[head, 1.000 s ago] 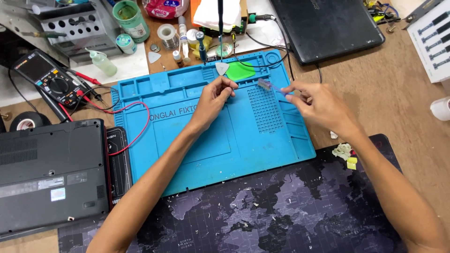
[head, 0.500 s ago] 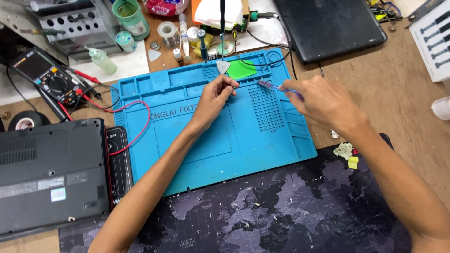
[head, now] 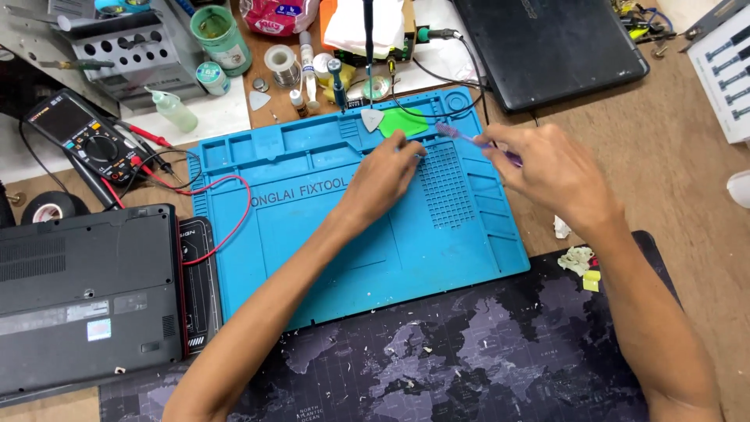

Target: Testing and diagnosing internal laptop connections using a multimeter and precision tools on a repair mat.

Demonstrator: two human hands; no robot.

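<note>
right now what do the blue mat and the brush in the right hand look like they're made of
The blue mat looks like silicone or soft rubber: matte, evenly coloured, with moulded trays and a ribbed grid. The brush in the right hand seems plastic: a thin, translucent purple handle with a pale bristle head, though it is too small to be sure. The left hand rests on the mat.

Both forearms are bare to the elbow, and the hands (head: 391, 168) wear no gloves.
</note>
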